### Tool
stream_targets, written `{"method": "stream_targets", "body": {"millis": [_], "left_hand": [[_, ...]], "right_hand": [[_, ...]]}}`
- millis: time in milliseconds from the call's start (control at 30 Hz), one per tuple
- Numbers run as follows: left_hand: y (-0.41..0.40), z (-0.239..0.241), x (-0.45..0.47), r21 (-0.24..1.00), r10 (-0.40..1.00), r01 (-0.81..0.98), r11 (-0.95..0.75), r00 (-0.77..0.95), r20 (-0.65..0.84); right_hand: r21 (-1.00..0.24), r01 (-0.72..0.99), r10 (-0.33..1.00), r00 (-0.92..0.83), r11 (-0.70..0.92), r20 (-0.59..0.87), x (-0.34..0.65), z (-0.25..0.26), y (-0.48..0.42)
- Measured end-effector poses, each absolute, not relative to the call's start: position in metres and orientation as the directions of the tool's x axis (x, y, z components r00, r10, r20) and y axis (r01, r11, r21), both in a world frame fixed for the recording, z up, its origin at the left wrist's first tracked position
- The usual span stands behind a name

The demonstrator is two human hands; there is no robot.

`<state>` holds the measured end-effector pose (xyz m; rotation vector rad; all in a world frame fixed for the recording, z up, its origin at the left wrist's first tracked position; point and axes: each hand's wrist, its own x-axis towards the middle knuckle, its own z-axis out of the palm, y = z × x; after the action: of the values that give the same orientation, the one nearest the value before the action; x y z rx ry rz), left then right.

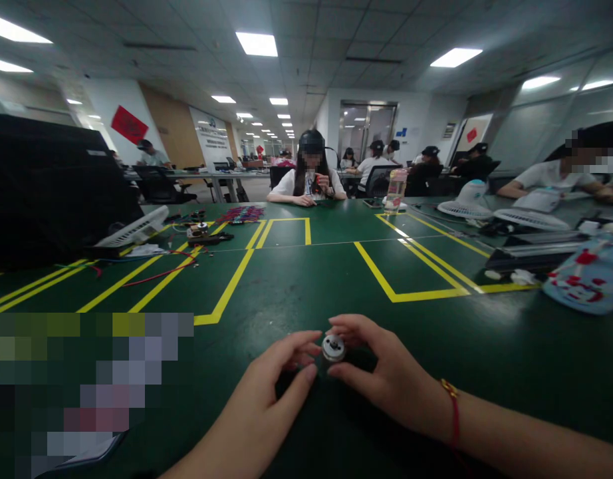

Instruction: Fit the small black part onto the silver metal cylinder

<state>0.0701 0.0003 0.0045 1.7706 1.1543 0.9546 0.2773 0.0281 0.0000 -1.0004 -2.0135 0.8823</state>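
Observation:
A small round silver part (333, 347), like a little motor or bearing, sits between my two hands just above the green table (296, 279). My right hand (381, 372) pinches it with thumb and fingers; a red cord is tied round that wrist. Fingers curled, my left hand (271, 392) reaches in from the left, its fingertips touching or almost touching the part's left side. A dark object lies under the part, mostly hidden by my fingers.
Yellow tape lines mark boxes on the table. Red wires and small parts (197, 233) lie at the far left by a black screen (47, 186). White fans (530, 218) and a patterned bag (586, 276) sit at right. Other people sit across and to the right.

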Motion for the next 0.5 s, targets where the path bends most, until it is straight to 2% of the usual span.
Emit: {"method": "stream_targets", "body": {"millis": [67,133,267,400,500], "left_hand": [[0.009,0.018,0.078,0.811,0.918,0.463,-0.358,0.331,0.216],[0.017,0.031,0.086,0.757,0.903,0.508,-0.410,0.343,0.259],[0.025,0.043,0.090,0.753,0.913,0.518,-0.406,0.266,0.310],[0.026,0.030,0.080,0.721,0.938,0.601,-0.345,0.257,0.234],[0.026,0.011,0.077,0.665,0.937,0.664,-0.341,0.296,0.186]], "right_hand": [[-0.835,0.345,0.860,-0.441,0.428,0.258,0.277,-0.003,0.029],[-0.843,0.351,0.864,-0.447,0.407,0.231,0.277,-0.005,0.030],[-0.807,0.399,0.861,-0.447,0.435,0.243,0.281,-0.004,0.031],[-0.741,0.452,0.846,-0.443,0.497,0.298,0.284,-0.004,0.033],[-0.746,0.456,0.850,-0.445,0.485,0.281,0.283,-0.007,0.034]]}}
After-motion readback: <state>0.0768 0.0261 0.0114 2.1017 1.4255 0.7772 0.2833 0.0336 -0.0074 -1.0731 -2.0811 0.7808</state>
